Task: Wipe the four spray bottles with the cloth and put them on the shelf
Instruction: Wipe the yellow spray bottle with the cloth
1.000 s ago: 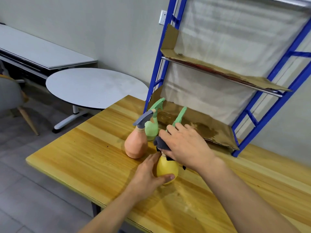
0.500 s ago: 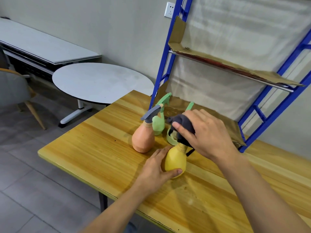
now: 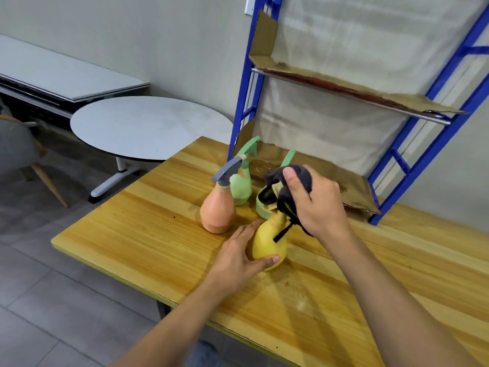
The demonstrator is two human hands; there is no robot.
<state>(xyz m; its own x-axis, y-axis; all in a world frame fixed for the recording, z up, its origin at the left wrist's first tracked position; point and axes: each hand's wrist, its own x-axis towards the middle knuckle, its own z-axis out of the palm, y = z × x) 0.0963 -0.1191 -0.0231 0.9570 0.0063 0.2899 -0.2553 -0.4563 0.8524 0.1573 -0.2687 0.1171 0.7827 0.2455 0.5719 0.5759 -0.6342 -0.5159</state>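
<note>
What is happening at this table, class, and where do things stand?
A person's left hand grips the yellow spray bottle on the wooden table while the right hand holds a dark cloth over its top, wiping. The orange bottle and two green bottles stand just behind, near the blue shelf. No bottle is on the shelf yet.

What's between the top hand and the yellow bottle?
A dark cloth: the right hand grips it over the yellow bottle, seen in the head view.
</note>
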